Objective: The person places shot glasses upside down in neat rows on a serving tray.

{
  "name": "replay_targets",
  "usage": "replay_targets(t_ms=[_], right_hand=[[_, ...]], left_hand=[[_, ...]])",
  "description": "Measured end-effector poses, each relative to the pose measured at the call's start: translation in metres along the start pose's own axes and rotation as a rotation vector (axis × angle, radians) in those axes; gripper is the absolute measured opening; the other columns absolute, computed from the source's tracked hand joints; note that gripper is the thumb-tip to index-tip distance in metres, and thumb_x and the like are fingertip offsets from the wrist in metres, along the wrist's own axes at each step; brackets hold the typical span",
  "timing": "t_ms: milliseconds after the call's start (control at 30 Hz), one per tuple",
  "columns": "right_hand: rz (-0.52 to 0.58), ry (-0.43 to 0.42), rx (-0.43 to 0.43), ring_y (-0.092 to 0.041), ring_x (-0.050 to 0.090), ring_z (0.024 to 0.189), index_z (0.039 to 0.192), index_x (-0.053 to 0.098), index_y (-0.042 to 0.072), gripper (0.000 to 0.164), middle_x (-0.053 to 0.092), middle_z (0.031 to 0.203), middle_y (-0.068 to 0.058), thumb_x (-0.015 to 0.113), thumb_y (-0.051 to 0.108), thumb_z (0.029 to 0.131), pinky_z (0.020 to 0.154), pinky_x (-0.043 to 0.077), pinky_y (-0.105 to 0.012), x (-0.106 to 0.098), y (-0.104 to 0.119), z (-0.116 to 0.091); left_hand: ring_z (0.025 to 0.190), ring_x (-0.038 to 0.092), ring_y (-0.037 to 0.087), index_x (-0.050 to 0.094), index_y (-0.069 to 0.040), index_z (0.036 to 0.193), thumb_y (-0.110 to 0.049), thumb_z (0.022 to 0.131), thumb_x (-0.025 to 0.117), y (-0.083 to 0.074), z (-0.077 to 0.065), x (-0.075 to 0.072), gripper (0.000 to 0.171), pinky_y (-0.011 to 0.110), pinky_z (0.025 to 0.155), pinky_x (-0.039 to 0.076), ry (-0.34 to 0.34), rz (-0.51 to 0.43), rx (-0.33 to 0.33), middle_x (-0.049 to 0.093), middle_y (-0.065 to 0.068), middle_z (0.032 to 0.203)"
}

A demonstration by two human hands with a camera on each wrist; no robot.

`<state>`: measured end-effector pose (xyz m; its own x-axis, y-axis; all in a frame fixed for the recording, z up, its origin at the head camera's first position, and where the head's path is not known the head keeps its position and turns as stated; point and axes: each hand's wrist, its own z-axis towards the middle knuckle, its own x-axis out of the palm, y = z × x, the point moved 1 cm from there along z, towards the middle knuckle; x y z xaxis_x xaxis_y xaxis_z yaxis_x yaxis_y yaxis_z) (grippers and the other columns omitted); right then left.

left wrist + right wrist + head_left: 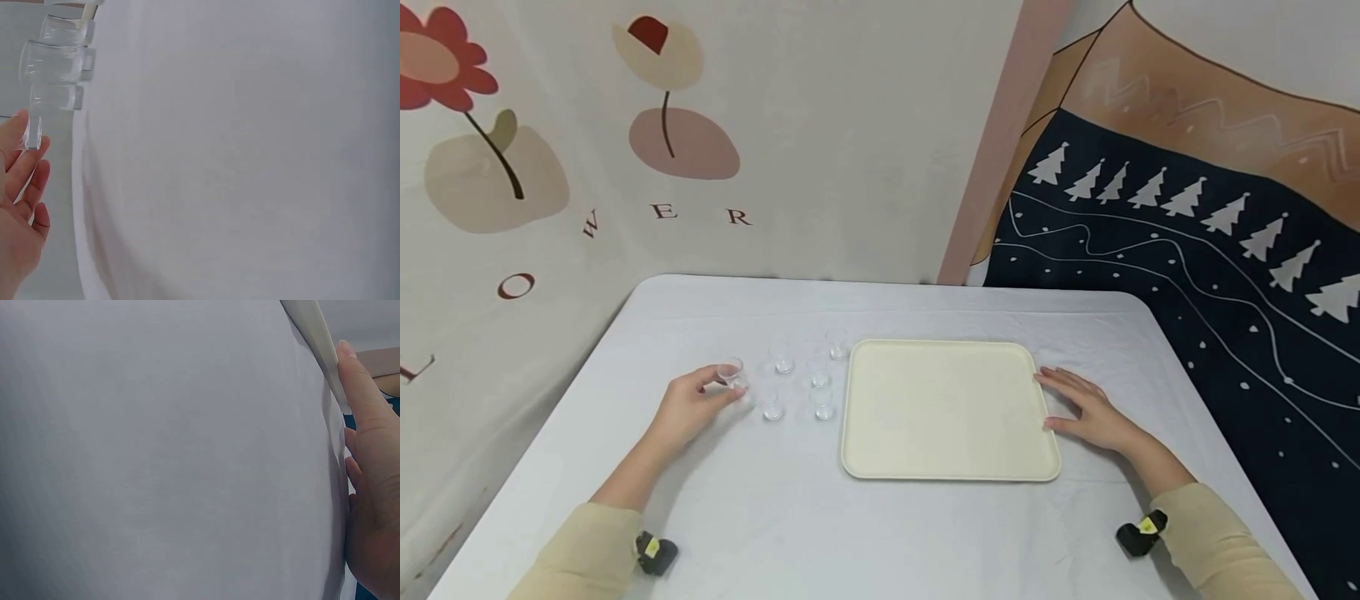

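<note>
My left hand (688,408) pinches a small clear glass (731,372) between thumb and fingers, at the left end of a loose group of glasses. In the left wrist view the held glass (34,133) shows its thick base between thumb and index finger. Several similar glasses, among them a near one (823,405), stand upright between that hand and the cream tray (951,412). At the tray's right edge rests my right hand (1093,417), fingers extended and touching the rim. The right wrist view shows the thumb (362,387) against the tray's side (315,337).
A white cloth (760,525) covers the table. Behind it hang a pale flower-print curtain (850,150) and a dark cloth with white trees (1097,242). Each sleeve carries a small black device at the wrist, such as the left one (656,553).
</note>
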<state>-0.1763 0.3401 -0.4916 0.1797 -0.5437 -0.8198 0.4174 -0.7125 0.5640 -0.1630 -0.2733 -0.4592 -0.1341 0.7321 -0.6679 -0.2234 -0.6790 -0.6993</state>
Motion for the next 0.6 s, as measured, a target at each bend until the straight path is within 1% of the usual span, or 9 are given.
replay_targets(t_ms=[100,200,333,467,600], right_hand=[[-0.003,0.001,-0.004,-0.047,0.023,0.134,0.142,0.046,0.014,0.069,0.036,0.147,-0.022,0.076,0.030,0.082,0.099,0.012,-0.070,0.000,0.000,0.001],[-0.002,0.000,-0.004,-0.047,0.024,0.134,0.142,0.046,0.015,0.069,0.037,0.147,-0.021,0.076,0.030,0.081,0.100,0.012,-0.070,0.000,0.000,0.000],[-0.001,-0.003,-0.010,-0.048,0.024,0.134,0.142,0.046,0.015,0.069,0.037,0.146,-0.022,0.076,0.030,0.081,0.099,0.013,-0.071,0.000,0.001,0.000],[0.001,-0.006,-0.018,-0.049,0.024,0.133,0.142,0.046,0.014,0.070,0.037,0.146,-0.022,0.076,0.030,0.081,0.099,0.013,-0.071,0.000,0.001,0.000],[0.002,-0.008,-0.019,-0.049,0.024,0.133,0.142,0.046,0.014,0.070,0.037,0.146,-0.022,0.076,0.029,0.081,0.098,0.013,-0.072,0.000,0.001,0.000]], left_hand=[[0.088,0.058,0.017,0.069,-0.005,0.108,-0.015,0.083,0.077,-0.005,0.001,-0.003,0.028,0.036,0.080,0.040,-0.026,0.016,0.016,0.069,0.011,0.105],[0.088,0.056,0.012,0.068,-0.004,0.107,-0.015,0.083,0.076,-0.013,0.001,-0.007,0.028,0.034,0.079,0.039,-0.038,0.013,0.028,0.069,0.012,0.106],[0.090,0.054,0.012,0.067,-0.002,0.109,-0.014,0.083,0.076,-0.025,0.001,-0.010,0.030,0.036,0.078,0.039,-0.046,0.003,0.033,0.068,0.014,0.108],[0.091,0.052,0.008,0.067,-0.002,0.112,-0.012,0.083,0.076,-0.038,0.000,-0.009,0.032,0.033,0.079,0.038,-0.052,-0.027,0.040,0.068,0.013,0.108],[0.090,0.051,0.001,0.067,-0.002,0.111,-0.008,0.081,0.077,-0.051,0.000,-0.005,0.032,0.031,0.079,0.038,-0.061,-0.068,0.070,0.068,0.012,0.105]])
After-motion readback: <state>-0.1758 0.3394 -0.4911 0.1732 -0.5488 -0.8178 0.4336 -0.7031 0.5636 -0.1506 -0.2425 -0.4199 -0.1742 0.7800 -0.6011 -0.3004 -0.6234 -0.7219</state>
